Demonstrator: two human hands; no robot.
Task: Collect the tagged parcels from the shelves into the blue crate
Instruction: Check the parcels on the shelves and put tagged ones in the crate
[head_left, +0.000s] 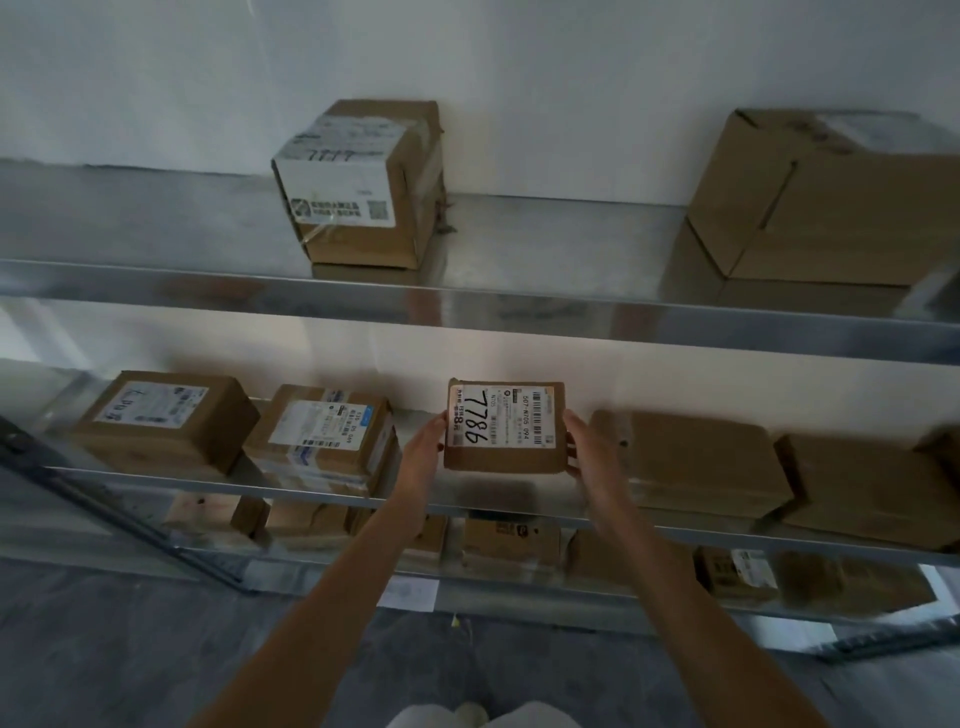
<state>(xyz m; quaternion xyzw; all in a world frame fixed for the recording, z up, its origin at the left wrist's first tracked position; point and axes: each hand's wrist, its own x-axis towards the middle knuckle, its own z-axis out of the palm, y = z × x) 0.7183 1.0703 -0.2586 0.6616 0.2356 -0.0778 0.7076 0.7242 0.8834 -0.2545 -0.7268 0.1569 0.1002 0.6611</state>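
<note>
Galvanised steel shelves (519, 291) line a white wall; both hands, left hand (423, 447) at nine o'clock, right hand (592, 447) at three, grip a flat cardboard parcel (505, 428), fingers curled round its edges.

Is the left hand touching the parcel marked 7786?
Touching. The head view shows the left hand with its fingers against the left edge of the parcel marked 7786, while the right hand holds the opposite edge.

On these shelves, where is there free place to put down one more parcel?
The top shelf has bare metal left of the taped box, and between it and the large box. The middle shelf is crowded; its only gap is below the parcel both hands hold.
</note>
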